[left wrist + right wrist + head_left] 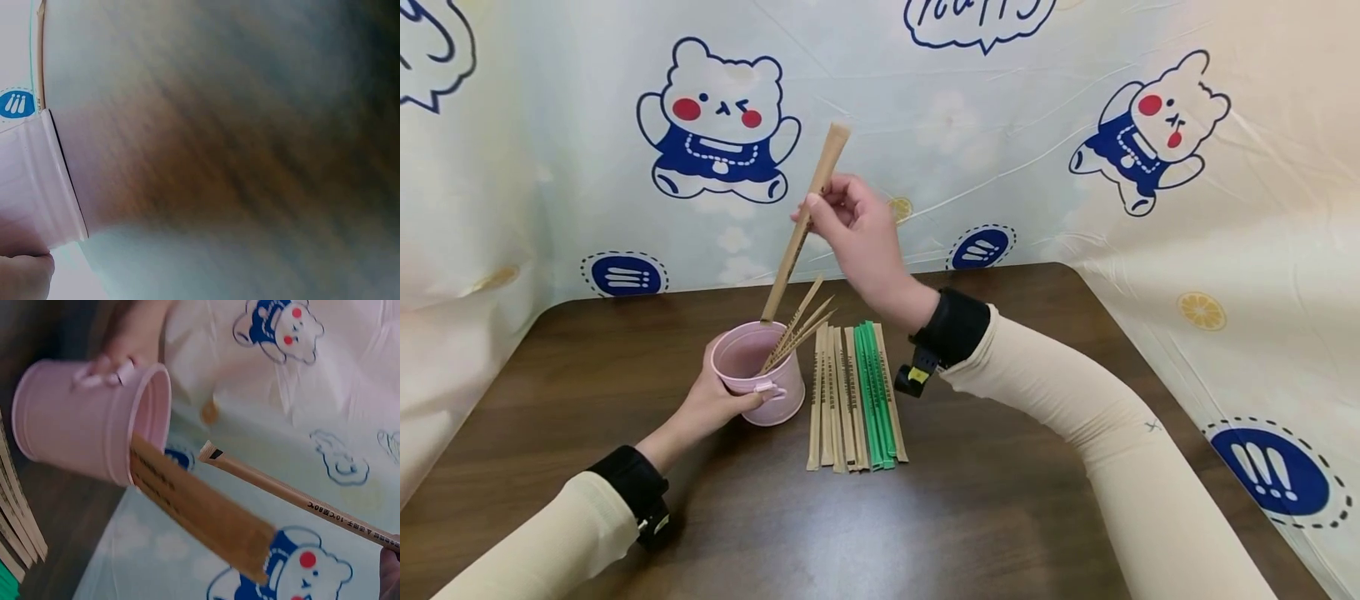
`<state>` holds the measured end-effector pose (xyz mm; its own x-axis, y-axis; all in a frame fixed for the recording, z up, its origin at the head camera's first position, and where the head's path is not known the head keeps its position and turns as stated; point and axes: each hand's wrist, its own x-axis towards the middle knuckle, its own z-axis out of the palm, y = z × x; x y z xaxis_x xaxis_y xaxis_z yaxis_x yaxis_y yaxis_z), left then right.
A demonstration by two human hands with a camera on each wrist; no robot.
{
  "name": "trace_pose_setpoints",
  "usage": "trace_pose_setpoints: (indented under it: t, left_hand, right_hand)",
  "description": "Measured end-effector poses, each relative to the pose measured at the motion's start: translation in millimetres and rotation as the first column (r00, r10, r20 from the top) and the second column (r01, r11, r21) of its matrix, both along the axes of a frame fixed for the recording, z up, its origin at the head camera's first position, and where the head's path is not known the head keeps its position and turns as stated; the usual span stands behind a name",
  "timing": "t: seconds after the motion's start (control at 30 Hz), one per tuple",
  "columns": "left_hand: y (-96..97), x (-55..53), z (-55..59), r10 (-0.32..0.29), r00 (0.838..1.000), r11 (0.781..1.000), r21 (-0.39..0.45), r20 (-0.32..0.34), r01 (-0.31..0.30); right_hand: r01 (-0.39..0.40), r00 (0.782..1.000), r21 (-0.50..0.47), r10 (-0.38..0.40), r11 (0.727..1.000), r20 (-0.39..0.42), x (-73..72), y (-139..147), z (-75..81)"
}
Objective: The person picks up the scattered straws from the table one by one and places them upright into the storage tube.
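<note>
My left hand (pixel 711 404) grips a small pink bucket (pixel 788 400) by its side, thumb near the handle lug. Several brown paper-wrapped straws (pixel 801 333) lean inside it against the right rim. Above the bucket, my right hand (pixel 868 246) pinches another brown paper-wrapped straw (pixel 793 246) around its middle. That straw slants, its lower end near the far rim in the head view. In the right wrist view, the held straw's end (pixel 215 453) is apart from the bucket (pixel 69 425). The left wrist view is mostly blurred, showing part of the bucket (pixel 37 181).
Right of the bucket, a row of brown wrapped straws (pixel 835 400) lies on the dark wooden table (pixel 1000 500), with several green wrapped straws (pixel 874 392) among them. A cloth with printed bears (pixel 722 125) hangs behind the table and along its sides.
</note>
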<state>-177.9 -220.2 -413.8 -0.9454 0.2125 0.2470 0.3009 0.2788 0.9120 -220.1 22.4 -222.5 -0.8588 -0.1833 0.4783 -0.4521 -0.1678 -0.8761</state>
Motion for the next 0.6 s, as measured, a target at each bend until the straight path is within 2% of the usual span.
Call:
trace_pose_setpoints:
  t: [0.1,0.3,0.43,0.6]
  left_hand:
    - [0.0,-0.1,1.0,-0.017,1.000,1.000,0.009,0.014,0.017]
    - [-0.3,0.9,4.3,0.025,0.999,0.999,-0.040,0.044,-0.023]
    - [-0.2,1.5,3.5,0.052,0.997,0.996,-0.079,0.057,-0.048]
    - [-0.4,2.2,2.9,0.047,0.997,0.996,-0.080,0.066,-0.041]
  right_hand:
    - [-0.023,0.999,0.087,0.025,0.996,-0.022,11.5,-2.1,-10.4]
    - [-0.036,0.996,0.271,0.058,0.962,-0.073,24.8,-5.0,-31.4]
    - [-0.067,0.994,0.336,0.092,0.940,-0.059,29.8,-6.0,-46.6]
    - [-0.090,0.994,0.420,0.109,0.903,-0.022,35.1,-4.9,-61.1]
